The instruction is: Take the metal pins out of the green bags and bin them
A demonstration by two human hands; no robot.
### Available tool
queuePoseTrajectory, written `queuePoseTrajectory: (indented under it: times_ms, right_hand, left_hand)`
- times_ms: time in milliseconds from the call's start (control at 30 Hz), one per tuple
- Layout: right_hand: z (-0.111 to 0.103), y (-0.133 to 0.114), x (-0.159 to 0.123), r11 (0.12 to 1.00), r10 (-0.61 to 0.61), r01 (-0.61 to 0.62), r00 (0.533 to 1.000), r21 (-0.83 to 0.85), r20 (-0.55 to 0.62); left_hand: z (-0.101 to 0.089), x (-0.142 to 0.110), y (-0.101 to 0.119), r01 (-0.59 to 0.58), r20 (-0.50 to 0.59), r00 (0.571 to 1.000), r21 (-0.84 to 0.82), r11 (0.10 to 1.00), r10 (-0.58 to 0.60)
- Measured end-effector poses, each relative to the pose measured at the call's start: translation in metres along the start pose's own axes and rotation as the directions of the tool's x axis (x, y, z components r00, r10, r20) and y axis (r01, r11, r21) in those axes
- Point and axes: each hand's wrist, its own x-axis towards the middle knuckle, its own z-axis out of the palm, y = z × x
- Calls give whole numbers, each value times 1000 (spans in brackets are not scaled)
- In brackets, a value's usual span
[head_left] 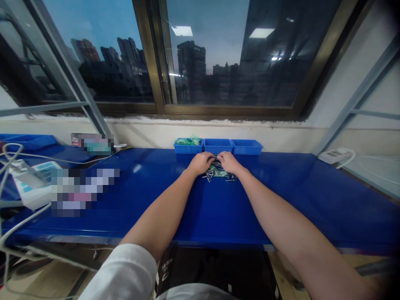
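My left hand (201, 163) and my right hand (229, 163) meet over a small heap of thin, shiny metal rods (208, 176), perhaps long screws; their exact kind is too small to make out. Both hands are closed, with fingers curled inward around rods at the far side of the heap. Green packets (220, 172) lie among the metal pieces, between and just below the hands. Some rods stick out loosely beneath each palm. My fingertips are partly hidden behind the hands.
Behind my hands stand three blue bins: the left bin (188, 148) holds green packets, beside a middle bin (218, 146) and a right bin (246, 147). A white device (34, 189) with cables sits left on the blue table (218, 216). A power strip (336, 155) lies right.
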Motion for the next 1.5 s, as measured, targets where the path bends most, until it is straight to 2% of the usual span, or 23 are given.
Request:
queuePoseTrajectory:
  times_ms: [200, 333, 533, 633, 700, 833, 933, 1000, 1067, 1167, 1300, 1500]
  right_hand:
    - [-1, 0, -2, 996, -22, 26, 999, 91, -48]
    - [-4, 0, -5, 977, -81, 91, 995, 195, -61]
    - [-7, -1, -5, 980, -118, 134, 987, 149, -114]
    - [-7, -1, -4, 966, -103, 128, 987, 223, -120]
    - [-6, -1, -4, 924, -61, 115, 986, 364, -157]
    - [-8, -2, -4, 761, 50, 102, 975, 640, -215]
    - [-13, -2, -5, 677, 83, 64, 983, 733, -162]
    - [-15, -1, -5, 659, 118, 32, 982, 752, -145]
    - [-16, 1, -5, 685, 158, 27, 970, 728, -184]
    - [-17, 8, -6, 777, 203, 31, 933, 629, -297]
    - [-18, 18, -9, 888, 255, -55, 885, 457, -389]
    - [-22, 29, -10, 933, 335, -223, 828, 283, -449]
  left_hand:
    - [-1, 1, 0, -22, -8, 1000, 40, 999, 22]
    - [-3, 0, 1, -8, -33, 999, 70, 998, 11]
    - [-3, -1, 2, -3, -94, 996, 29, 1000, 6]
    - [-4, 0, 2, 5, -108, 994, 24, 1000, -2]
    - [-5, 1, 2, 26, -105, 994, 37, 999, -22]
    - [-5, 1, 3, 57, -104, 993, 35, 998, -53]
    - [-6, 1, 5, 56, -88, 995, 10, 998, -55]
    - [-6, 0, 5, 60, -82, 995, -13, 998, -61]
    - [-8, -1, 4, 91, -94, 991, -31, 995, -94]
    - [-10, -3, -1, 185, -132, 974, -25, 982, -186]
    - [-10, -4, -8, 259, -150, 956, 25, 966, -252]
    - [-8, -4, -9, 253, -102, 964, 70, 965, -246]
